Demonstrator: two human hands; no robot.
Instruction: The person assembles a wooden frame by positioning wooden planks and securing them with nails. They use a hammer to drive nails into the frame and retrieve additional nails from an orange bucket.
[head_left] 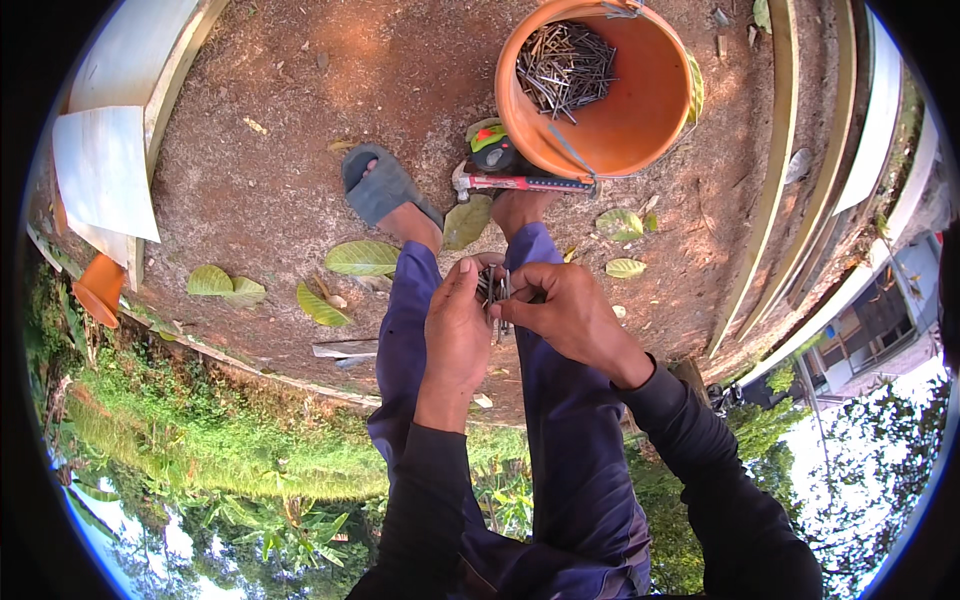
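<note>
Between my knees, my left hand point(460, 322) is cupped round a small bunch of metal nails point(492, 284). My right hand point(575, 315) meets it from the right, its thumb and forefinger pinched on nails at the edge of the bunch; how many it grips I cannot tell. Beyond the hands stands an orange bucket point(655, 125), tipped toward view, with a heap of loose nails point(565, 68) inside. A claw hammer point(520, 183) with a red and dark handle lies in front of the bucket. Next to it sits a tape measure point(491, 148) with a bright green and red top.
My sandalled left foot point(385, 185) rests on the reddish dirt, with large green leaves point(362, 258) scattered about. Long timber boards point(770, 180) run along the right. Pale panels point(105, 170) and a small orange pot point(99, 290) are at the left.
</note>
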